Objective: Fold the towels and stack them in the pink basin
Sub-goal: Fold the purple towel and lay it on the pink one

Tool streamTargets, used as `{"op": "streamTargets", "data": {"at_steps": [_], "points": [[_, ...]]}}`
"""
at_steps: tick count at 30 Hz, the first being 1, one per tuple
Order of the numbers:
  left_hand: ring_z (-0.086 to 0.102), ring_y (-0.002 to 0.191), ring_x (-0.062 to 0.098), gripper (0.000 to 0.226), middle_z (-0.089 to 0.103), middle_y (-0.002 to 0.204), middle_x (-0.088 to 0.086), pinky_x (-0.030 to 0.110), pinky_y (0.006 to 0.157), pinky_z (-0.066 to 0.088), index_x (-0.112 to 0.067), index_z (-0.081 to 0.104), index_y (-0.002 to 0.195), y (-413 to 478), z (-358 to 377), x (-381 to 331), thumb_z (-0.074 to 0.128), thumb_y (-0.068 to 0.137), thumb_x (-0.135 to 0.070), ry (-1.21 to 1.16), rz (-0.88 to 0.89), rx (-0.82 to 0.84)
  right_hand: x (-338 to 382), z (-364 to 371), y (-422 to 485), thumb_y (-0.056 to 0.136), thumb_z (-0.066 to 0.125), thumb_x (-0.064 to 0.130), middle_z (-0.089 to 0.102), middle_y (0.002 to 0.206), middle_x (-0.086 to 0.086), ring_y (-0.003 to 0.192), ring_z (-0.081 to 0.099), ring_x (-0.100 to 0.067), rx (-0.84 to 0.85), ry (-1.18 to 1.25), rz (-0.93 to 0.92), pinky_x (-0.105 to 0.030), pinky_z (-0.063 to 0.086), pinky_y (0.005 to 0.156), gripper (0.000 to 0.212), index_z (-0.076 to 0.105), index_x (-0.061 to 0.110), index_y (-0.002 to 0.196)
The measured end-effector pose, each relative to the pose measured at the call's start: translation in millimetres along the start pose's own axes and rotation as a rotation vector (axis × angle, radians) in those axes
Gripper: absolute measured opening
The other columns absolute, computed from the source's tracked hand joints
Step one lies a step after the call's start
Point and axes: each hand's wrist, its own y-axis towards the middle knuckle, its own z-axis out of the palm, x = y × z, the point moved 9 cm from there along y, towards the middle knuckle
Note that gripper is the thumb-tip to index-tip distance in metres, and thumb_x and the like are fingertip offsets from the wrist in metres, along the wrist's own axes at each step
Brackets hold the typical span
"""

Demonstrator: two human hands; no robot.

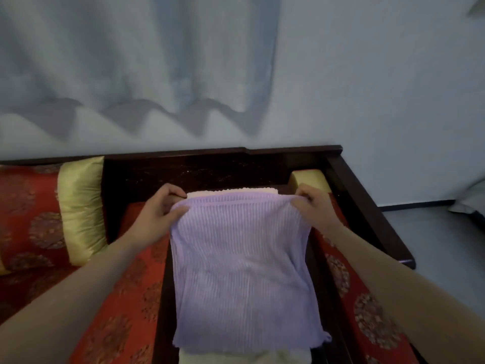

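Observation:
A ribbed lilac towel (244, 269) hangs doubled in front of me, its folded top edge stretched between both hands. My left hand (157, 208) pinches the top left corner, and my right hand (313, 206) pinches the top right corner. Behind the top edge a cream towel (236, 191) shows as a thin strip. Another pale cream towel (244, 357) peeks out below the lilac towel's fringed bottom edge. The pink basin is not in view.
A dark wooden sofa frame (367, 206) runs behind and to the right. Red patterned cushions (126, 298) lie on both sides, with a gold-ended bolster (81, 208) at the left and a gold armrest pad (309, 179) at the right. Pale curtains (157, 74) hang behind.

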Motion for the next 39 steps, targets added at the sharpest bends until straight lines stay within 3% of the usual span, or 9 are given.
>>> {"op": "streamTargets", "data": {"at_steps": [5,8,10,12,18,24,28,33,39], "points": [[0.061,0.074,0.007,0.005,0.069,0.085,-0.001,0.023,0.071,0.048,-0.021,0.065,0.082,-4.7,-52.0,-98.3,0.071,0.082,-0.02,0.124,0.212,-0.088,84.9,-61.3,18.3,0.065,0.059,0.01,0.056,0.058,-0.014,0.063,0.053,-0.012,-0.103,0.165,-0.086,-0.022,0.041,0.061,0.012,0.054,0.005,0.056],[0.063,0.075,0.008,0.006,0.07,0.086,-0.004,0.024,0.074,0.049,-0.024,0.066,0.083,-11.0,-71.0,-140.4,0.071,0.082,-0.022,0.234,0.327,-0.1,127.7,-89.7,21.8,0.063,0.057,0.019,0.057,0.06,0.001,0.06,0.05,-0.003,-0.186,0.171,-0.2,-0.017,0.039,0.058,0.017,0.057,0.002,0.062],[0.064,0.078,0.007,0.018,0.071,0.084,-0.007,0.024,0.073,0.05,-0.024,0.068,0.09,-14.4,-69.6,-162.1,0.067,0.081,-0.039,0.402,0.417,-0.02,144.6,-97.3,29.5,0.067,0.06,0.012,0.058,0.069,0.005,0.068,0.053,-0.006,-0.159,0.131,-0.21,-0.016,0.043,0.064,0.007,0.06,0.013,0.074],[0.063,0.08,0.007,0.038,0.072,0.087,-0.006,0.022,0.07,0.051,-0.024,0.07,0.092,-13.5,-69.0,-170.5,0.06,0.075,-0.056,0.534,0.447,0.072,152.5,-97.5,38.7,0.071,0.063,0.012,0.06,0.079,0.007,0.075,0.056,-0.008,-0.051,0.039,-0.191,-0.015,0.044,0.073,0.025,0.062,0.029,0.089],[0.055,0.07,0.001,0.014,0.059,0.069,-0.009,0.011,0.061,0.041,-0.03,0.051,0.081,-3.2,-66.2,-169.0,0.064,0.076,-0.031,0.839,0.362,0.293,185.6,-112.0,47.2,0.082,0.072,0.012,0.072,0.099,0.002,0.088,0.062,0.008,0.084,-0.131,-0.234,-0.01,0.046,0.082,0.02,0.074,0.013,0.102],[0.058,0.059,-0.001,0.014,0.066,0.063,-0.007,0.011,0.059,0.049,-0.01,0.062,0.073,4.5,-107.1,-187.6,0.066,0.082,0.0,0.145,0.232,0.02,196.5,-143.4,50.9,0.081,0.073,0.015,0.068,0.08,0.031,0.076,0.06,0.009,-0.121,-0.106,-0.26,-0.008,0.046,0.073,0.019,0.072,0.028,0.095],[0.06,0.061,0.004,0.013,0.068,0.062,-0.008,0.013,0.059,0.051,-0.009,0.06,0.075,8.3,-108.9,-183.7,0.066,0.082,-0.001,0.126,0.188,-0.008,192.5,-131.7,46.9,0.084,0.069,0.013,0.064,0.078,0.039,0.074,0.06,0.01,-0.086,-0.172,-0.298,-0.007,0.044,0.07,0.009,0.075,0.018,0.089],[0.064,0.071,0.012,0.024,0.074,0.076,0.009,0.023,0.068,0.053,-0.012,0.065,0.1,-31.2,-66.2,-129.2,0.072,0.077,-0.012,0.137,-0.025,0.451,152.8,-80.3,10.6,0.085,0.069,0.011,0.071,0.08,0.024,0.079,0.064,0.001,0.465,-0.224,-0.139,-0.013,0.048,0.078,0.016,0.071,0.027,0.084],[0.057,0.075,-0.001,0.005,0.065,0.074,-0.02,0.018,0.071,0.045,-0.022,0.07,0.083,-146.5,52.4,-19.4,0.071,0.082,-0.017,0.135,-0.301,1.122,58.8,12.8,-118.3,0.089,0.063,0.02,0.067,0.085,0.021,0.084,0.062,0.008,1.288,-0.319,0.183,-0.01,0.047,0.077,0.021,0.064,0.041,0.087]]}}
